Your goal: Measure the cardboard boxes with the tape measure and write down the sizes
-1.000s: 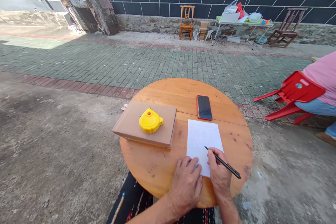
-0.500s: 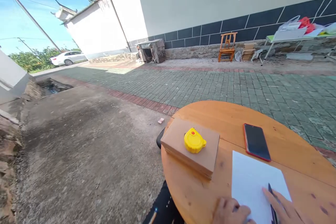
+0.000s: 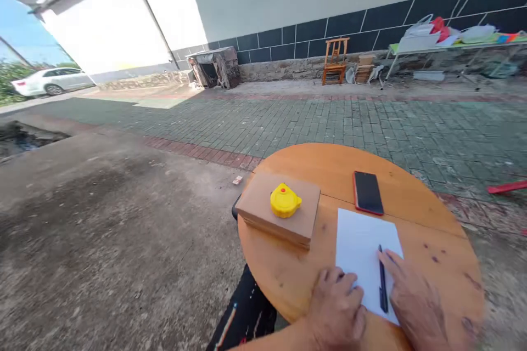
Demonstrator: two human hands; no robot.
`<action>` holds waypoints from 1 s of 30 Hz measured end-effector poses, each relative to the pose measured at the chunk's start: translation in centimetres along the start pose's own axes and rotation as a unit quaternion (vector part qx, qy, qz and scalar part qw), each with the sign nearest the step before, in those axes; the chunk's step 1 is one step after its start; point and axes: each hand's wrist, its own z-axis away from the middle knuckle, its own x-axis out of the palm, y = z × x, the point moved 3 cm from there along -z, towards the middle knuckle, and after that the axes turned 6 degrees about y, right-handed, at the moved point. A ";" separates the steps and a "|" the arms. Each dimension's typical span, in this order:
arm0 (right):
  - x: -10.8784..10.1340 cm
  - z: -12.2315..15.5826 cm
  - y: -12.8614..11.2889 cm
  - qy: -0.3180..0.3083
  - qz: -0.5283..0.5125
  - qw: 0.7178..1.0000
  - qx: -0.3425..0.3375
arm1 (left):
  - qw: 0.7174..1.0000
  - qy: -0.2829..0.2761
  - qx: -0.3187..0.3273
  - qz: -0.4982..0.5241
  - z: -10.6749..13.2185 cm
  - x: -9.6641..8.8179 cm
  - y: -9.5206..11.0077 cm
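Note:
A white sheet of paper (image 3: 357, 238) lies on the round wooden table (image 3: 284, 279). My left hand (image 3: 337, 304) rests at its lower left edge, fingers slightly bent and spread, holding nothing. On the sheet lies a dark pen (image 3: 382, 285), pointing away from me. My right hand (image 3: 414, 296) is flat along the right side of the paper, fingers stretched out, with a fingertip touching the pen's far end. Beyond the paper is a black phone (image 3: 368, 192) with a red edge. A yellow tape measure (image 3: 285, 201) with a red button sits on a stack of brown cardboard (image 3: 263, 192).
My dark-clothed leg (image 3: 247, 307) is beside the table's left edge. Across the brick paving stand a small wooden chair (image 3: 335, 63) and a long table (image 3: 465, 44) with bags on it. A white car (image 3: 53, 81) is parked far left.
The view has swung right and down, so the table shows more fully and both hands are more visible. The pen, paper, phone and tape measure keep their places on the table.

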 end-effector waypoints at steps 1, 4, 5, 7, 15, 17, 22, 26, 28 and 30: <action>-0.2 0.2 0.1 -0.023 0.014 1.000 0.011 | 1.000 -0.006 -0.016 0.019 0.0 -0.5 0.0; -0.4 0.0 0.2 -0.039 0.000 0.997 0.066 | 0.998 -0.005 -0.027 0.048 0.1 -1.2 0.0; -0.4 -0.1 0.1 -0.035 -0.016 0.996 0.083 | 0.998 0.000 -0.025 0.052 0.1 -1.2 0.0; -0.6 -0.2 0.1 -0.034 -0.054 0.991 0.117 | 0.998 0.006 -0.019 0.055 0.3 -1.4 0.2; -1.4 -0.1 -0.1 -0.030 -0.081 0.983 0.162 | 0.998 0.018 -0.017 0.059 0.5 -1.6 0.4; -1.6 -0.1 -0.1 -0.026 -0.071 0.981 0.176 | 0.998 0.022 -0.013 0.060 0.6 -1.5 0.4; -2.0 -0.4 -0.5 -0.030 -0.066 0.978 0.197 | 0.996 0.070 -0.005 0.049 0.9 -1.2 0.1; -2.4 -0.7 -0.9 -0.039 -0.066 0.973 0.216 | 0.995 0.089 0.018 0.031 1.1 -0.9 -0.1; -2.7 -0.8 -1.1 -0.046 -0.063 0.971 0.225 | 0.995 0.094 0.042 0.015 1.3 -0.7 -0.3; -3.1 -0.9 -1.3 -0.054 -0.059 0.970 0.230 | 0.992 0.104 0.069 0.001 1.4 -0.4 -0.6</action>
